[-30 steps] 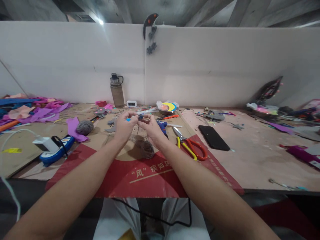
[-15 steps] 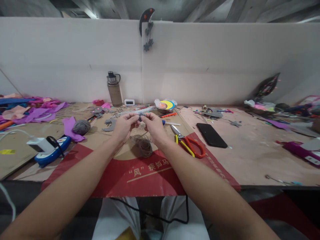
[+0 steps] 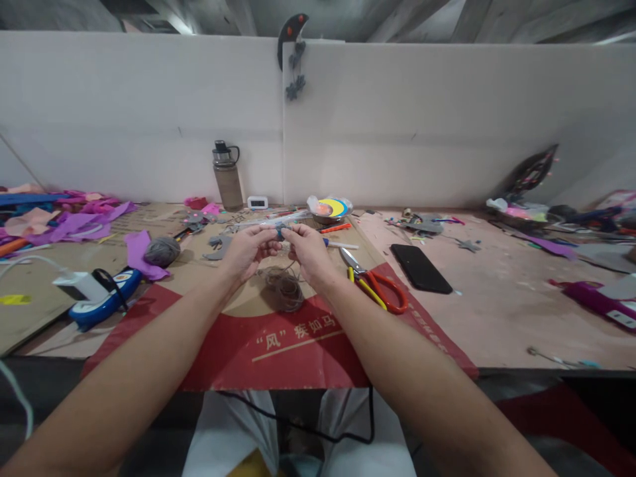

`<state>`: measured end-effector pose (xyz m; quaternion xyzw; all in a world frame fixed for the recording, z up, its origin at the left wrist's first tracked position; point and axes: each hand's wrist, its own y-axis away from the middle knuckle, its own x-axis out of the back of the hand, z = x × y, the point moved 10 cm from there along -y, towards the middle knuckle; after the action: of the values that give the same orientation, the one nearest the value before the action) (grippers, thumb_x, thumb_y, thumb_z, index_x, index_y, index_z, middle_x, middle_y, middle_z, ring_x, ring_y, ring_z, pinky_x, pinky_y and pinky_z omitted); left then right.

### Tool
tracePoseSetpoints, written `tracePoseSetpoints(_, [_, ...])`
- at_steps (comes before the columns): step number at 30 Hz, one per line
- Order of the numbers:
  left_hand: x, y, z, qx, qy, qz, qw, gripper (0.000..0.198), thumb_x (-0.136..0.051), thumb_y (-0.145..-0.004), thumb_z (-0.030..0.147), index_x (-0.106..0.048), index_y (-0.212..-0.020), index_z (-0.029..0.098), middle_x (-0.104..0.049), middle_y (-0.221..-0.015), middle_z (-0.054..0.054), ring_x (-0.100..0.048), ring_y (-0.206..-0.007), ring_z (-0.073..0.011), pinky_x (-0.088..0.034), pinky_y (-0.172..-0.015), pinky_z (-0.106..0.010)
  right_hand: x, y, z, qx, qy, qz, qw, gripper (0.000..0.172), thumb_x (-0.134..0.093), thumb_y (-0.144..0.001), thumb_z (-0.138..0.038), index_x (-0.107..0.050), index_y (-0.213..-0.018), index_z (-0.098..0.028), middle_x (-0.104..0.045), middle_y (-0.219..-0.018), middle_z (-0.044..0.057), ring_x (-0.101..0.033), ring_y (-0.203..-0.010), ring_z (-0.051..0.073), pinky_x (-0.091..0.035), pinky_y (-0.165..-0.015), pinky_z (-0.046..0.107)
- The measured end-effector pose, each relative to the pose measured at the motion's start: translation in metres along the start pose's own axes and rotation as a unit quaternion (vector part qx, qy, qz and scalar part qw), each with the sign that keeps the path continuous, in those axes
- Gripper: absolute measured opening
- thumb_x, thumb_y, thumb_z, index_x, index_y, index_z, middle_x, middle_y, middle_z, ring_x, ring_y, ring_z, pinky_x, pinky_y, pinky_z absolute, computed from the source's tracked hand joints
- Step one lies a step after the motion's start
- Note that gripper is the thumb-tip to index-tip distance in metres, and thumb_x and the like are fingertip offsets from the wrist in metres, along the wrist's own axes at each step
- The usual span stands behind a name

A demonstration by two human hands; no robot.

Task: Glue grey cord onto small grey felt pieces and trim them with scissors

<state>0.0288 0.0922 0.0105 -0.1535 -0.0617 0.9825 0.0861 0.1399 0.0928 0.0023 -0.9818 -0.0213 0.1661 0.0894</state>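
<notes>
Little has shifted in the last half-second: left hand (image 3: 252, 252) and right hand (image 3: 309, 252) still pinch a small grey-blue piece (image 3: 280, 232) between their fingertips, beyond the yarn (image 3: 289, 295), so work seemingly stays on that piece

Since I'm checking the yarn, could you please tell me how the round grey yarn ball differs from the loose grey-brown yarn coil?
The round grey yarn ball is compact and tightly wound; the loose grey-brown yarn coil shows open loops. The ball lies left of the left hand; the coil sits lower in view. Both are wound, greyish strands.
</notes>
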Motion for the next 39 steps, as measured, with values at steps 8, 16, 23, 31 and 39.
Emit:
tracePoseSetpoints(8, [0.007,-0.003,-0.001,-0.017,-0.033,0.025,0.999,0.017,-0.075,-0.063,0.022,-0.063,-0.069,0.012,-0.058,-0.052,0.001,-0.052,-0.045,-0.0073,-0.04,-0.044,-0.018,-0.003,0.003,-0.003,0.019,0.076,-0.007,0.997,0.015,-0.061,-0.073,-0.029,-0.05,-0.072,-0.02,-0.044,-0.06,-0.008,-0.034,-0.049,0.006,-0.028,-0.048,0.022])
tracePoseSetpoints(16, [0.039,-0.004,0.014,-0.047,-0.053,0.14,0.988,0.017,-0.073,-0.062,0.022,-0.06,-0.069,0.014,-0.058,-0.061,0.002,-0.054,-0.048,-0.0069,-0.036,-0.042,-0.017,-0.009,0.002,-0.007,0.089,0.236,-0.025,0.967,0.012,-0.053,-0.083,-0.03,-0.052,-0.077,-0.02,-0.05,-0.067,-0.005,-0.045,-0.062,0.01,-0.036,-0.06,0.024])
tracePoseSetpoints(23, [0.052,-0.005,0.02,-0.032,0.004,0.158,0.987,0.011,-0.067,-0.07,0.019,-0.059,-0.077,0.016,-0.067,-0.077,-0.002,-0.065,-0.061,-0.0111,-0.038,-0.041,-0.015,-0.035,0.014,-0.004,0.121,0.361,-0.12,0.917,0.019,-0.047,-0.086,-0.021,-0.064,-0.078,-0.019,-0.058,-0.067,-0.003,-0.053,-0.068,0.013,-0.038,-0.067,0.025])
tracePoseSetpoints(31, [0.058,-0.009,0.026,-0.051,0.056,0.177,0.981,0.01,-0.06,-0.076,0.008,-0.056,-0.069,0.014,-0.056,-0.058,0.002,-0.054,-0.046,-0.0039,-0.034,-0.036,-0.01,-0.028,0.017,-0.017,0.107,0.501,-0.134,0.848,0.032,-0.043,-0.093,-0.029,-0.069,-0.08,-0.016,-0.071,-0.081,0.006,-0.061,-0.075,0.016,-0.04,-0.069,0.027])
tracePoseSetpoints(39, [0.066,-0.008,0.029,-0.059,0.021,0.194,0.979,0.009,-0.068,-0.071,0.014,-0.059,-0.07,0.015,-0.059,-0.061,0.002,-0.054,-0.048,-0.005,-0.033,-0.037,-0.013,0.074,-0.016,-0.042,0.077,0.532,0.095,0.838,0.017,-0.061,-0.081,-0.027,-0.068,-0.085,-0.012,-0.069,-0.092,0.025,-0.063,-0.1,0.033,-0.042,-0.086,0.044])
